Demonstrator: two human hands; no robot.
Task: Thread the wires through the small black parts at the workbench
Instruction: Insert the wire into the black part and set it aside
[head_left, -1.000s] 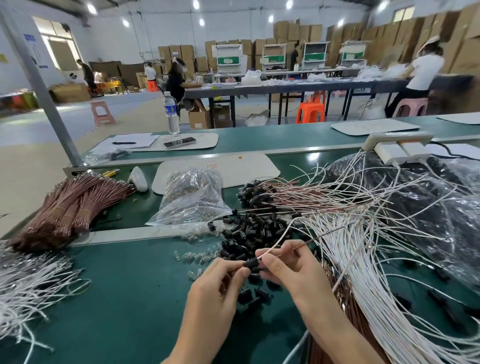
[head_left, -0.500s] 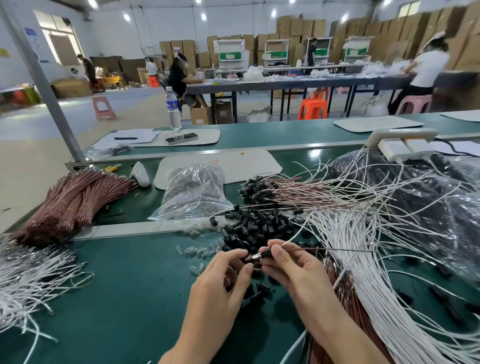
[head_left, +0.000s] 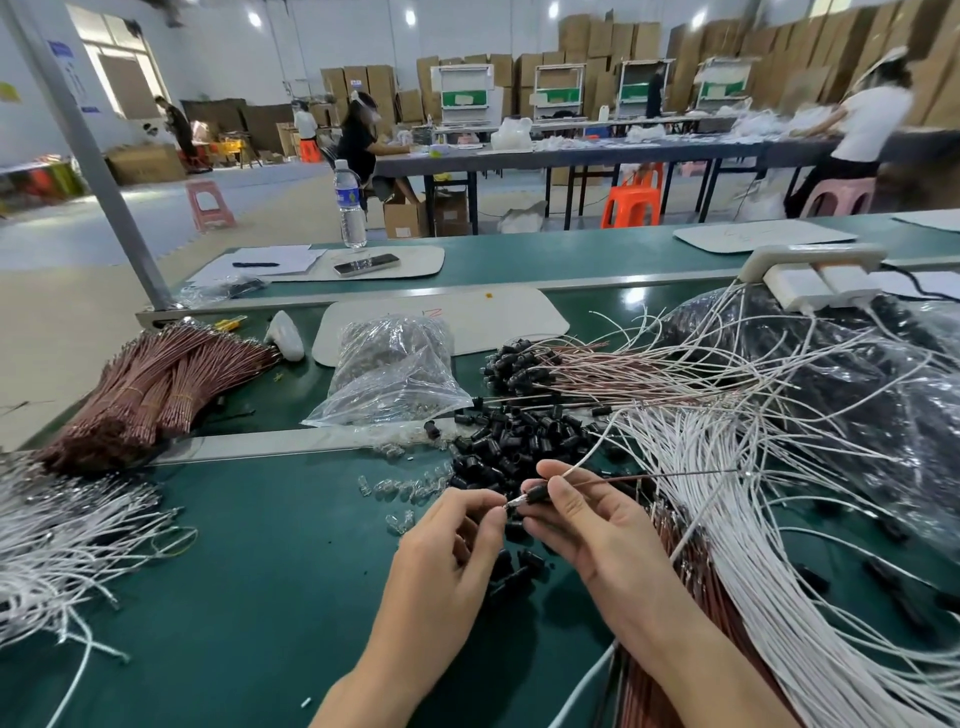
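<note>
while left hand (head_left: 447, 540) pinches thin brown wire (head_left: 649, 477), right hand (head_left: 587, 525) grips small black sleeve (head_left: 537, 492); loose sleeves (head_left: 519, 436) heaped beyond fingertips (head_left: 491, 512).

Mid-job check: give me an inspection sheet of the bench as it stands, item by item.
Surface: green bench, crossed by a metal rail.
Job's things: loose black parts in a pile; threaded wires behind it; white wires heaped at right.
Clutter: plastic bag, brown bundles, clear bits, bottle, phone.
Grips: left hand pinches a wire tip; right hand holds a black part on that wire.
Cables: power strip with two chargers plugged in, back right.
Surroundings: people seated at far tables; boxes stacked behind.
</note>
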